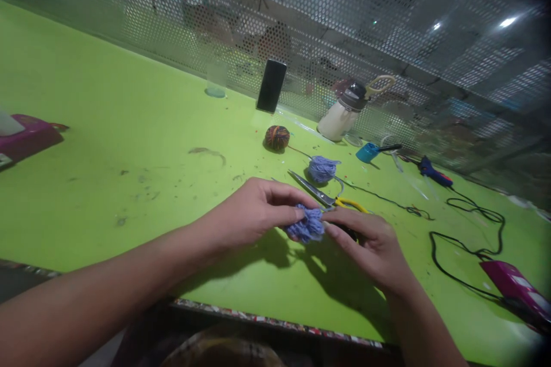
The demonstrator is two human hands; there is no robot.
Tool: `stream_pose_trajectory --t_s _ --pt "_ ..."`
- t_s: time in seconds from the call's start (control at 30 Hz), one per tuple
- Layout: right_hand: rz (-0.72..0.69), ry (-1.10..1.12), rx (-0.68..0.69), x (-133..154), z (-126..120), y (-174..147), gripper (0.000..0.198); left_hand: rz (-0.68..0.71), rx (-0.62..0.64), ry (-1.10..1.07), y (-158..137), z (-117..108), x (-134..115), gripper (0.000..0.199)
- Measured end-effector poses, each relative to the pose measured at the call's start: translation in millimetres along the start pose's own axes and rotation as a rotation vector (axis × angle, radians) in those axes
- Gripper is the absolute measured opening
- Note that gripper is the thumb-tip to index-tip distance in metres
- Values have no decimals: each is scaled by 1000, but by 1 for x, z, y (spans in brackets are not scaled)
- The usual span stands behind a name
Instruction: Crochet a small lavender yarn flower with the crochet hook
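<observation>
Over the green table, a small purple crocheted yarn piece [306, 223] is held between both hands. My left hand [262, 206] grips its left side, thumb on top and fingers behind. At its right edge, my right hand [365, 241] pinches with thumb and forefinger; whether it also holds a small hook is hidden. Just beyond the fingers lie scissors [314, 188] with yellow handles, partly covered by the right hand. Behind them sits a purple yarn ball [322, 169], its strand trailing near the scissors. A multicoloured yarn ball [276, 137] rests farther back.
A phone [271, 86] leans against the perforated metal screen [241, 23], beside a pale bottle [340, 117]. Rightward are a blue pot [367, 152], a glue gun [434, 172], its black cord and a magenta box [514, 287]. Another magenta box [32, 137] stands far left.
</observation>
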State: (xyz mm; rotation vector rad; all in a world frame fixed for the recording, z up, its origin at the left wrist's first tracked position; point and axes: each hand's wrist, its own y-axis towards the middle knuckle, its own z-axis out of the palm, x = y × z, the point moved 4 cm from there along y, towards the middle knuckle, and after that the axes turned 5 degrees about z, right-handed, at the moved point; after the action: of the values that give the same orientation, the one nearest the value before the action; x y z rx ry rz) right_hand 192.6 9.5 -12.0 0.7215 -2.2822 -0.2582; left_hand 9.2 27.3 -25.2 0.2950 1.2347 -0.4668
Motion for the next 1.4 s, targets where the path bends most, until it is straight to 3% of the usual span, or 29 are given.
stream_pose_trajectory --t_s 0.97,1.13,1.4 --pt "24 100 -40 8 2 0 14 63 8 -1 -3 1 -4 15" --pt "71 170 -7 10 5 0 16 35 41 -28 -3 0 4 13" --pt "87 103 -32 12 4 0 14 -4 -16 -34 -3 -3 5 13"
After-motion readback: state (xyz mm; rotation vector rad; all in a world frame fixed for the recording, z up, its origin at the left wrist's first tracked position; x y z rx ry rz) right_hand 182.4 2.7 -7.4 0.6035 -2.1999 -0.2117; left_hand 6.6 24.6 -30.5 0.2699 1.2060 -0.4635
